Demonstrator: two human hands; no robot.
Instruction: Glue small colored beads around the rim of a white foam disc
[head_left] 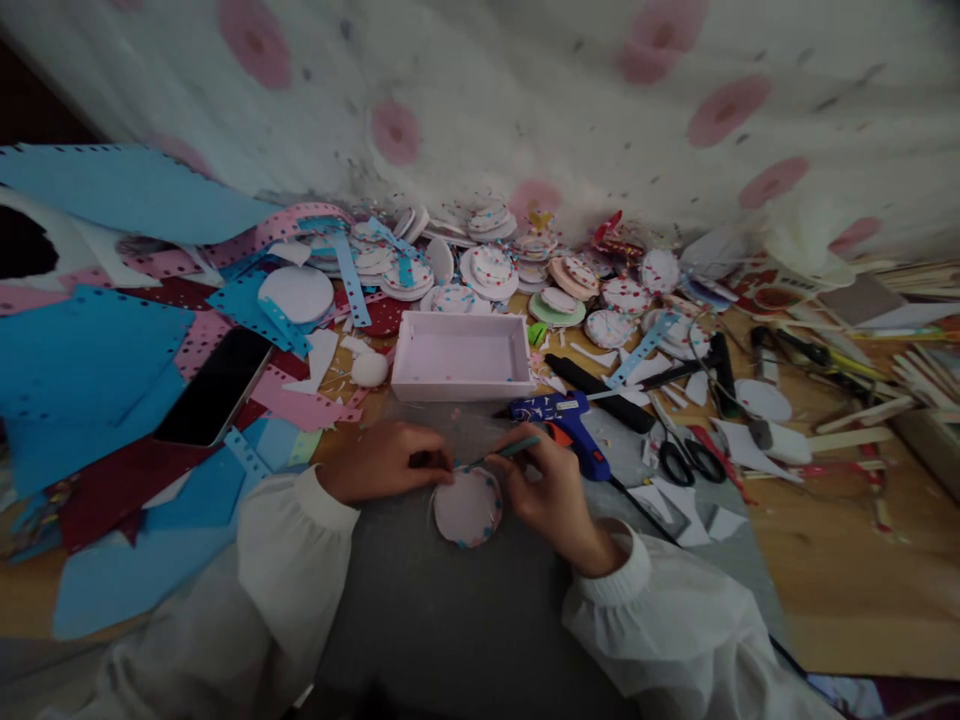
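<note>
A round pale disc [466,508] with small red and blue dots around its rim lies flat on the grey mat. At its upper left edge, my left hand [397,462] has its thumb and fingertips pinched together; whatever they hold is too small to make out. My right hand [551,490] grips a slim teal pen-like tool [519,446], its tip pointing left to the disc's top edge. Just behind the hands stands a shallow pale pink box [461,390], with a few tiny bits inside.
A blue glue gun [581,430] and black-handled scissors [686,460] lie right of my right hand. A phone [217,385] rests on blue, pink and red sheets at left. Behind the box are stacked dotted discs [491,268] and a white ball [370,370].
</note>
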